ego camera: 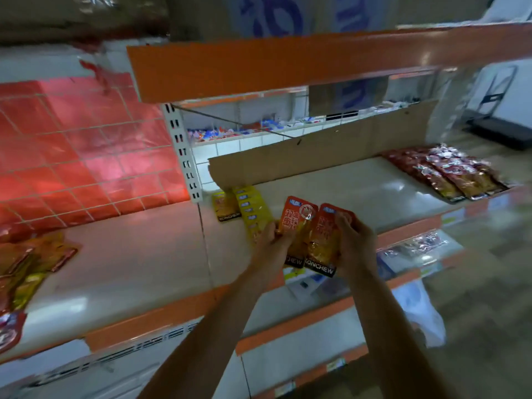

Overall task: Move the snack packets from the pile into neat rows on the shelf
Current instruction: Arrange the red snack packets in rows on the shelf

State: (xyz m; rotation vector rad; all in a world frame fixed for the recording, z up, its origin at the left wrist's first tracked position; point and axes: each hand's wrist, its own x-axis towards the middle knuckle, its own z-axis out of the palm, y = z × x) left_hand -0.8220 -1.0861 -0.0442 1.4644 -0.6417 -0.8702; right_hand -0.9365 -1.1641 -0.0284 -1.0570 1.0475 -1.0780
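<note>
Left hand and right hand each grip a side of two glossy orange foil snack packets, fingers clamped on the edges. The packets overlap over the front of the cream shelf board, just beside a row of yellow packets. Risk: slick foil may slide on release, skewing the row. Brown cardboard strip backs the shelf; red tiled wall and loose packet pile lie left.

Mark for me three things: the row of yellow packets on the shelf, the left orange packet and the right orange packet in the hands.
row of yellow packets (254, 214): head view, middle of the row.
left orange packet (298, 223): head view, upper printed front.
right orange packet (324, 240): head view, middle of front.
</note>
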